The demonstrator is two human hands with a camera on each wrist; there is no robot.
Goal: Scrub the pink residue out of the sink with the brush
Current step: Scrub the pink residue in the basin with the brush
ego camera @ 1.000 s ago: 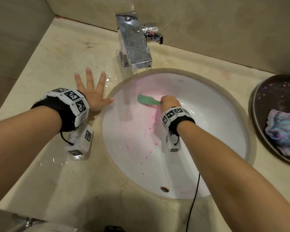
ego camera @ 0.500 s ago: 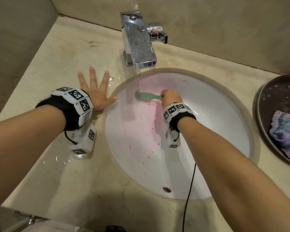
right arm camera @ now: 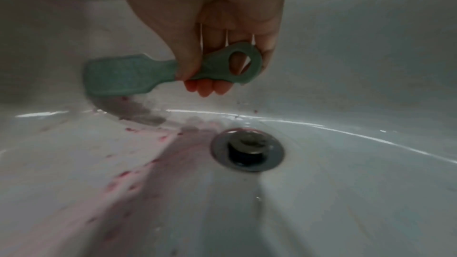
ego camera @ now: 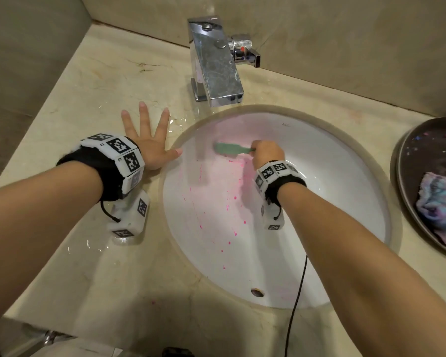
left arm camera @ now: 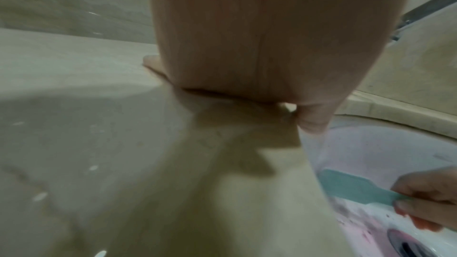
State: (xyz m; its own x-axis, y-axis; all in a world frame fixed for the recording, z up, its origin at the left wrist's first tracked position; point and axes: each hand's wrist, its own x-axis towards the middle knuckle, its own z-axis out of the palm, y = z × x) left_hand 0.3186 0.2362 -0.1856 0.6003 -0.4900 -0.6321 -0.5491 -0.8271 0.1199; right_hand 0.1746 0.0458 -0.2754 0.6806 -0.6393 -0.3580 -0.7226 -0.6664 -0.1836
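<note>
A white oval sink [ego camera: 345,202] carries pink smears and specks [ego camera: 216,191] down its left wall toward the drain [right arm camera: 247,149]. My right hand [ego camera: 267,152] grips the handle of a small green brush [ego camera: 229,148], whose head presses against the upper left wall of the basin. In the right wrist view the fingers curl round the looped brush handle [right arm camera: 222,65], and pink residue [right arm camera: 138,163] streaks the bowl below. My left hand [ego camera: 150,140] lies flat with spread fingers on the wet counter, its thumb at the sink's rim.
A chrome faucet [ego camera: 216,65] stands behind the basin. A dark tray [ego camera: 422,161] with a blue-purple cloth [ego camera: 440,210] sits on the beige counter [ego camera: 88,104] at the right. Walls close the back and the left. A black cable [ego camera: 296,300] hangs over the front rim.
The brush head has swept leftward along the upper left wall of the basin. The left hand has stayed flat on the counter.
</note>
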